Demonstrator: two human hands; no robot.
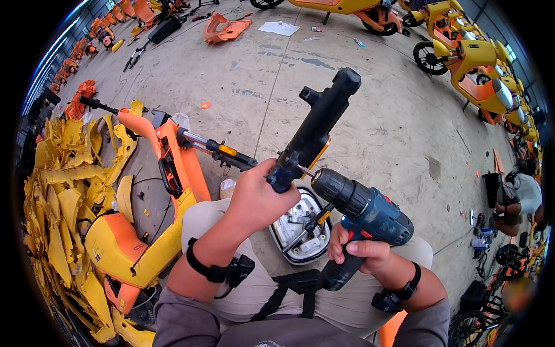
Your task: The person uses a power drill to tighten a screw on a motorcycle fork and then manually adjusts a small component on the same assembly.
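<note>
My left hand (263, 196) is wrapped round the lower end of a black tubular fork part (317, 124), which slants up and away to the right. An orange strip shows along its right side. My right hand (359, 254) grips the handle of a blue and black cordless drill (370, 211), a finger at the red trigger. The drill's bit reaches the fork part just above my left hand; whether it sits in a screw is too small to tell. Between my knees lies a white tray (278, 236) with small metal parts and a fork tube with an orange reflector (322, 217).
To my left lies a partly stripped orange and yellow scooter (167, 202), its fork (214, 147) pointing toward my left hand. Beyond it is a heap of yellow panels (63, 214). Scooters (474, 63) stand far right, where another person (520, 191) crouches. An orange panel (225, 29) lies ahead.
</note>
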